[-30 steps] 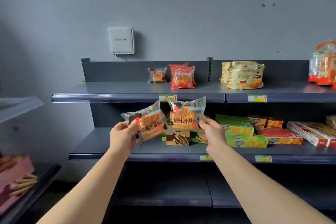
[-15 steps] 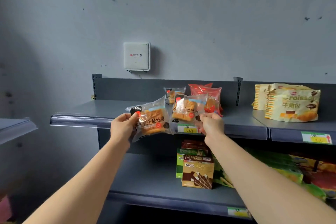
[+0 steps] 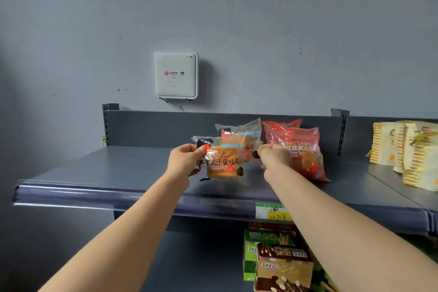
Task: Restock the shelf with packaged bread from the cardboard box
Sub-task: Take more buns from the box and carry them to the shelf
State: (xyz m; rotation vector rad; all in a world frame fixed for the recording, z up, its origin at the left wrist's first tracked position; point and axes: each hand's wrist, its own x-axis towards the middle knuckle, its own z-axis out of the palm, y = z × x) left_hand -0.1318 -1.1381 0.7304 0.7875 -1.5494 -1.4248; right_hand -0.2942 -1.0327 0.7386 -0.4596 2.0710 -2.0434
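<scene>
Both my arms reach over the top grey shelf (image 3: 99,173). My left hand (image 3: 183,161) pinches the left edge of a clear packet of orange toast bread (image 3: 224,163), held just above the shelf. My right hand (image 3: 275,157) pinches the right edge of a second, similar bread packet (image 3: 244,140), which sits partly behind the first. The two packets overlap. Whether another packet lies behind them I cannot tell. The cardboard box is out of view.
Red "Red bean" bread bags (image 3: 298,149) lean against the shelf back just right of my right hand. Yellow croissant packs (image 3: 407,154) stand at far right. Green and brown snack boxes (image 3: 279,261) fill the shelf below. A white box (image 3: 175,76) hangs on the wall.
Both hands rose with their bread packets from the middle shelf's height to the top shelf and moved forward over it. The packets have come closer together and now overlap.
</scene>
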